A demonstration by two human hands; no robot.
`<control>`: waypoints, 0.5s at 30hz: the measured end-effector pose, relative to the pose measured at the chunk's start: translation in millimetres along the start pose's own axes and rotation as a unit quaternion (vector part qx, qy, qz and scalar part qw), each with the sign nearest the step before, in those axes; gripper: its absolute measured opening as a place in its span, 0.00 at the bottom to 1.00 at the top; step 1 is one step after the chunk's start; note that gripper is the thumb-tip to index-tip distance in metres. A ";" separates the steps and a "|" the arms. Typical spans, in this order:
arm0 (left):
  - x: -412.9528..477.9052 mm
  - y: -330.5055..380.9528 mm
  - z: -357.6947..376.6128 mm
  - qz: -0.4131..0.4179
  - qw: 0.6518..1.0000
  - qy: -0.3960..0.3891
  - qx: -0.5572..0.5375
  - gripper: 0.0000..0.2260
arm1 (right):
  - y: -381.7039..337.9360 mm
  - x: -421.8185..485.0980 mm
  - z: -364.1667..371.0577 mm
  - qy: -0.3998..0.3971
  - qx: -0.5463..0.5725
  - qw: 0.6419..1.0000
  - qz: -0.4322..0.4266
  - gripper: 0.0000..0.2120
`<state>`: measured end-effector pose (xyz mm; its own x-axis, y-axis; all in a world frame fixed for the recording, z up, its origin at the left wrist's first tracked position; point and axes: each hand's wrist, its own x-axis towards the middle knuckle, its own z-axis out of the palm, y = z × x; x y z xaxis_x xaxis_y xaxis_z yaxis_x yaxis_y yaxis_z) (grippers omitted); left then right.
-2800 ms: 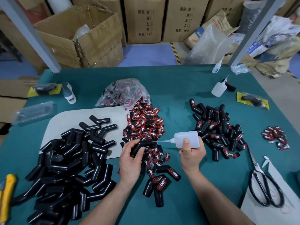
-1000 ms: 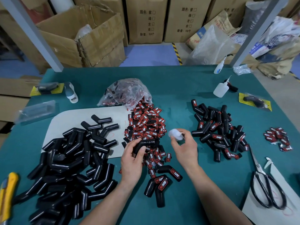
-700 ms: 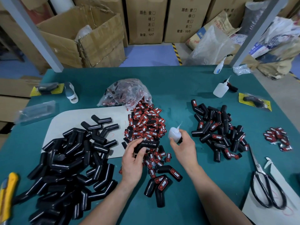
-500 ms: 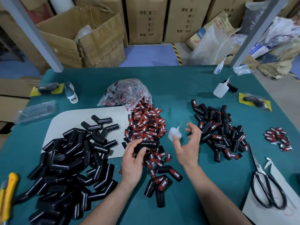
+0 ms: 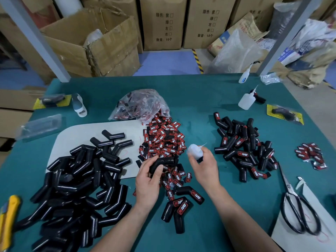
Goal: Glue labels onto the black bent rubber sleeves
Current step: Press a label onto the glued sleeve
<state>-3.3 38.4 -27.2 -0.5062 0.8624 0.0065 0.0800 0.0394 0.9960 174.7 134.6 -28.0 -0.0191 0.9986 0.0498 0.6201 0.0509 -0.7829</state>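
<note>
1. Though crowded with stock, offers on the green counter (image 5: 200, 91) one working spot at near centre, between the heaps.
2. Heaped at the left, partly over a pale board (image 5: 76, 135): the unlabelled sleeves (image 5: 78, 179), on the side of the left hand (image 5: 148, 180).
3. Piled well to the right: the labelled sleeves (image 5: 243, 148), red tags showing, on the side of the right hand (image 5: 205, 168).
4. Spilled from a clear bag (image 5: 140, 104) down the middle: the loose labels (image 5: 163, 139), just beyond and beneath both hands, about equally near to each.
5. On the left hand, fingers curled round one bare sleeve, thumb pressed on its near side, gripping it above the labels.
6. On the right hand, fingers wrapped about a small glue bottle (image 5: 193, 150), just right of the other hand and apart from it.
7. Gripped so, the held sleeve (image 5: 163, 161) lies crosswise, long axis running left to right, elbow end buried in the palm, free straight end pointing right toward the bottle. Near it, not touching.
8. Tilted above the knuckles, with the nozzle (image 5: 202, 145) aimed up and to the right, away from the sleeve.
9. Glue on the sleeve's upper face: cannot tell.
10. Judged as the step in hand: joining one label to this sleeve. Turns on the gap between nozzle and free end. Calls either for tipping the bottle leftward and down onto the sleeve, or for parking it and reaching forward-left into the labels with the freed right fingers.
</note>
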 end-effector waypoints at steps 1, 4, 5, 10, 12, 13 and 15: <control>0.0 -0.3 -0.1 0.002 1.000 -0.002 0.000 0.14 | -0.5 -1.7 -0.2 -0.014 0.013 1.000 0.014 0.17; -0.7 -2.2 0.2 0.005 1.000 -0.003 0.002 0.14 | -2.5 -5.1 1.0 -0.013 -0.003 1.000 -0.020 0.14; -0.5 -2.3 0.1 0.006 1.000 -0.002 0.001 0.15 | -2.8 -4.7 1.3 0.003 -0.019 0.999 -0.048 0.12; -0.2 -2.8 -0.7 0.021 1.000 0.006 0.016 0.15 | -1.2 2.3 -3.1 0.016 -0.037 0.998 -0.039 0.09; -0.2 -3.5 -1.1 0.018 1.000 0.008 0.016 0.13 | -3.1 2.0 -3.4 0.003 -0.027 0.999 -0.024 0.14; -0.3 -3.0 -1.2 0.014 1.000 0.010 0.011 0.13 | -5.1 0.7 -3.6 0.005 -0.017 1.000 -0.015 0.20; -1.0 -1.1 -0.9 0.013 1.000 0.015 -0.001 0.12 | -10.5 -2.4 -6.2 0.054 0.024 0.998 -0.018 0.31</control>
<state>-3.7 37.1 -28.2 -0.5303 0.8471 0.0344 0.0921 0.0172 0.9956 173.1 131.6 -16.0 0.0465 0.9886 0.1431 0.5824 0.0895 -0.8080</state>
